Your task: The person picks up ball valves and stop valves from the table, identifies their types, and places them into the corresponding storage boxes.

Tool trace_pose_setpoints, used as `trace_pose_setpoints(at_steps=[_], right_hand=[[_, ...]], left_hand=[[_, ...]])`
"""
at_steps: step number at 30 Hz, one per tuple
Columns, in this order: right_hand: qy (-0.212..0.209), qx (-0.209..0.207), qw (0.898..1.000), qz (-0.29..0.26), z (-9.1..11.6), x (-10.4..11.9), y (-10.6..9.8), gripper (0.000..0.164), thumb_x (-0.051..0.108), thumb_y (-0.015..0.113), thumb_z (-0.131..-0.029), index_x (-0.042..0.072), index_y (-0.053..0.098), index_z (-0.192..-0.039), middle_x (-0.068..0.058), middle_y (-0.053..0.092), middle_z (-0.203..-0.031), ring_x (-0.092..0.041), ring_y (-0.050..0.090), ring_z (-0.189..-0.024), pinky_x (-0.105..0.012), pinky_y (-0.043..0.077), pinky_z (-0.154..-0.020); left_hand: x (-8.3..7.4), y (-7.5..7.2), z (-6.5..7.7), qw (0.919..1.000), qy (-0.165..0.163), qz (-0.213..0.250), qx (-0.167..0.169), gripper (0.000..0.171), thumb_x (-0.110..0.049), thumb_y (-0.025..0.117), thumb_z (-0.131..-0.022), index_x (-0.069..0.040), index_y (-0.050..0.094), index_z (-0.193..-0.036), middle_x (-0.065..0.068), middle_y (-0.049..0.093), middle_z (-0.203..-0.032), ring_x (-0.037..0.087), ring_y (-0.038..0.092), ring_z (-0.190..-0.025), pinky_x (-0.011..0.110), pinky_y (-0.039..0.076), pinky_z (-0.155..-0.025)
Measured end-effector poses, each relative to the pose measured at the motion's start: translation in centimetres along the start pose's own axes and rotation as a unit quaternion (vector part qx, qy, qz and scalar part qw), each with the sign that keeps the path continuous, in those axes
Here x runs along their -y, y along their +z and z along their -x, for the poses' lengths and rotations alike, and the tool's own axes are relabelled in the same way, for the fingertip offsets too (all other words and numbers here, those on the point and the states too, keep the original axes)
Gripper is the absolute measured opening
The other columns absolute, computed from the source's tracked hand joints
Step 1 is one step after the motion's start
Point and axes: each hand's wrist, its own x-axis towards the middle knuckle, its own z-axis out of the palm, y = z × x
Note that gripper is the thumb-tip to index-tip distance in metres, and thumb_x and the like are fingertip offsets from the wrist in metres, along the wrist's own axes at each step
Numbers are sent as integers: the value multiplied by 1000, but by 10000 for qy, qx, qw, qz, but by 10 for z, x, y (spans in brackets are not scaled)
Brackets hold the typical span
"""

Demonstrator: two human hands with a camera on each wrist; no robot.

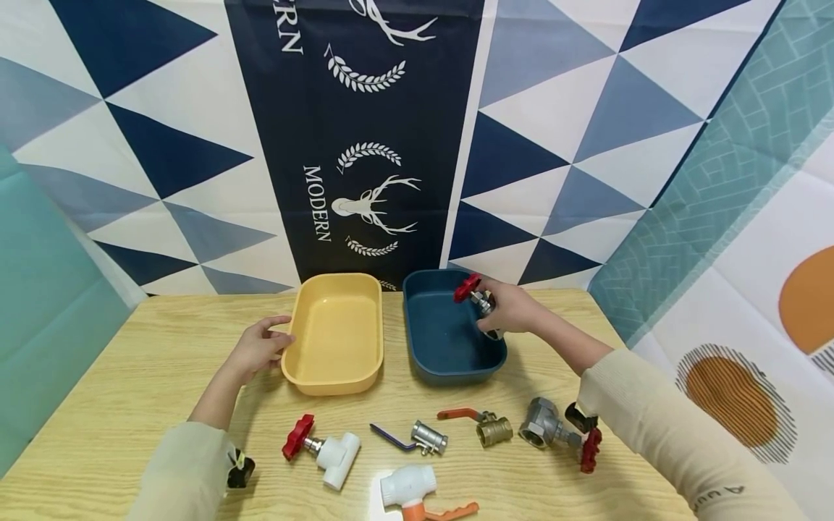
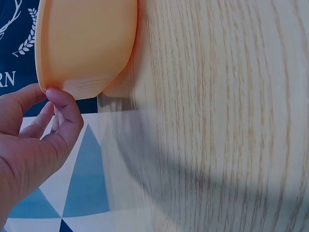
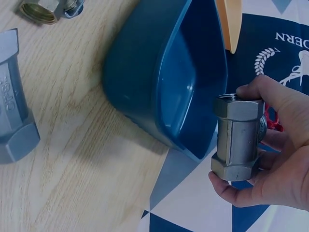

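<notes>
My right hand (image 1: 511,307) holds a metal gate valve with a red handwheel (image 1: 466,287) over the right side of the blue bin (image 1: 456,378). In the right wrist view the valve body (image 3: 237,137) sits between thumb and fingers, its ends exposed; the handwheel is mostly hidden behind it. At the left side of the yellow bin (image 1: 332,387), my left hand (image 1: 257,349) pinches the rim between thumb and finger, as the left wrist view shows on the bin (image 2: 87,46). Both bins stand side by side against the back curtain.
Across the table front lie a white valve with red handwheel (image 1: 337,459), a blue-lever ball valve (image 1: 428,438), a brass valve with orange-red lever (image 1: 494,430), a white valve with orange lever (image 1: 409,486) and a grey gate valve (image 1: 542,423). A patterned curtain (image 1: 371,145) hangs behind.
</notes>
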Motion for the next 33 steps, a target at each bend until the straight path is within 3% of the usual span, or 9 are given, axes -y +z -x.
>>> trace_pose_setpoints(at_steps=[13,33], right_hand=[[10,191,9998,-10,-7,8,3,66,20,71,-77,1,43,-134,-10,56,-86,-18,50,-66,-28,42,-58],[-289,299,9991,111,-19,27,6,66,21,73,-76,1,45,-133,-9,58,-86,-19,51,-73,-28,42,-61]], left_hand=[[-1,1,1,10000,-41,11,16,55,-14,52,-95,-2,29,-143,14,55,-108,10,60,-75,26,52,-63],[1,-1,1,9999,25,101,-9,55,-13,52,-94,-1,30,-143,14,57,-105,10,60,-73,26,51,-61]])
